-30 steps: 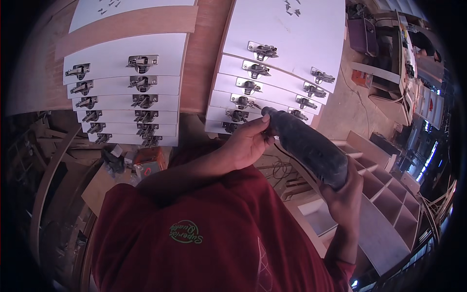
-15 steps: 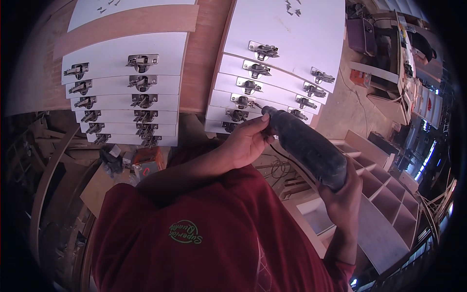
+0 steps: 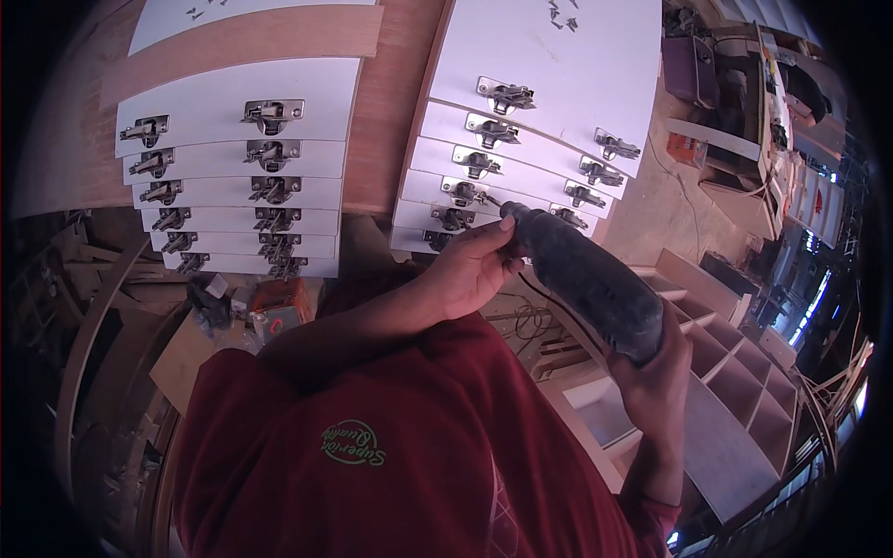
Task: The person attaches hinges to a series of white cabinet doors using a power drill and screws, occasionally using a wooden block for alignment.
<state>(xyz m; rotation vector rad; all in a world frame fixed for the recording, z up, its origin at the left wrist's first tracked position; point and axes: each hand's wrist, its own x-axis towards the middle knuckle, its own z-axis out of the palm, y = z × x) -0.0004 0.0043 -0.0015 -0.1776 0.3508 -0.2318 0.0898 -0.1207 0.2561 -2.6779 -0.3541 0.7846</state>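
Observation:
A dark, worn power drill slants across the view, its narrow front end up and to the left. My right hand is wrapped round its rear. At the front end, the thumb and fingers of my left hand close on the drill's nose, partly hidden behind it. The bit reaches a metal cabinet hinge on a white panel. That panel lies in a stepped right-hand stack, more hinges fixed along its edges. A second stack of white panels on the left carries hinges too.
Small screws lie on the top right panel. A wooden strip crosses the left stack. Below that stack sits an orange box. A compartmented wooden cabinet stands at the right, and a cable runs over the floor.
The left stack appears slightly higher and further left in view. Both hands and the drill hold almost the same position, with the bit still at the same hinge.

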